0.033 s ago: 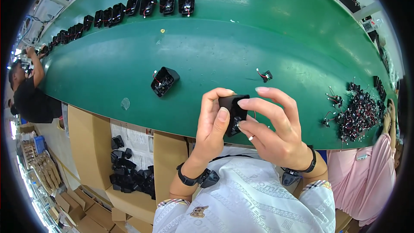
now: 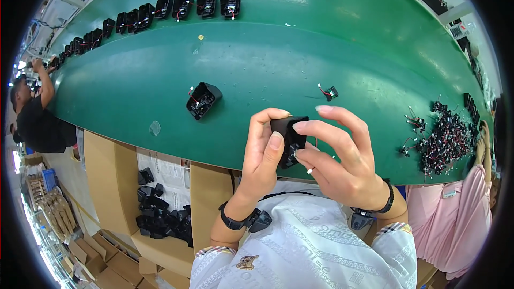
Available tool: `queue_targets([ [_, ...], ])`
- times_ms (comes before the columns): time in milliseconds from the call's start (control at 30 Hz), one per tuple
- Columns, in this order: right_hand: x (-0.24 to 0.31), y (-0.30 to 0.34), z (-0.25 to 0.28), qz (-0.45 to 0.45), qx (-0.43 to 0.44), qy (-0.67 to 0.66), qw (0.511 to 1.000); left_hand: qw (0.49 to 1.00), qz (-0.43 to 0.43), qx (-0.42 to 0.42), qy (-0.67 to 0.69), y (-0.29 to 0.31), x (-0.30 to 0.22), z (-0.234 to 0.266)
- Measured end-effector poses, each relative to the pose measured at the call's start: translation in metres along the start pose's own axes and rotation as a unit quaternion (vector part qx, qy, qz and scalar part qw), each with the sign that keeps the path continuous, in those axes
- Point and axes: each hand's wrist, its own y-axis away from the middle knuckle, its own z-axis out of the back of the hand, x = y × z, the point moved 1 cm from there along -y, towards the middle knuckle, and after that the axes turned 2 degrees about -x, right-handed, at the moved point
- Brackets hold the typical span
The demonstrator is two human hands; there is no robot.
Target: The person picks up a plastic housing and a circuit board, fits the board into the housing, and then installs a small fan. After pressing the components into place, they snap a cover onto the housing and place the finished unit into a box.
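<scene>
Close in front of me, my left hand [image 2: 262, 152] is closed around a black plastic housing [image 2: 284, 126], thumb on its near side and fingers behind. The housing is tilted with its open side toward my right hand [image 2: 340, 163]. My right thumb and a finger bend in at that opening, round a small part they mostly hide; the other fingers are raised. A red wire [image 2: 316, 142] and a white connector [image 2: 309, 171] show by these fingertips. Beyond my right hand lies a small green circuit board with wires [image 2: 331, 93]. Left of my hands rests another black housing [image 2: 204, 100], wired inside.
A row of black housings [image 2: 206, 3] lines the far side of the green table [image 2: 257, 59]. At right is a heap of wired boards [image 2: 447, 144], beside a person in pink [image 2: 447, 219]. Another person [image 2: 37, 112] works far left. An open carton [image 2: 110, 182] holds black parts [image 2: 163, 217].
</scene>
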Motion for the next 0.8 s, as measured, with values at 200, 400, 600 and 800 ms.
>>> queue_targets([
  [200,0.0,-0.009,-0.004,0.064,0.058,0.026,0.996,0.994,0.014,0.014,-0.108,0.002,0.0,-0.002],
  [400,-0.014,-0.001,-0.016,-0.042,0.008,-0.123,0.991,0.994,0.06,0.017,0.086,-0.003,0.003,0.001],
  [600,-0.012,0.007,-0.021,-0.065,0.016,-0.054,0.996,0.995,0.066,-0.047,0.056,-0.002,0.014,0.005],
  [800,-0.008,0.024,-0.022,-0.107,0.058,-0.114,0.986,0.994,0.048,-0.034,0.091,-0.009,0.011,0.003],
])
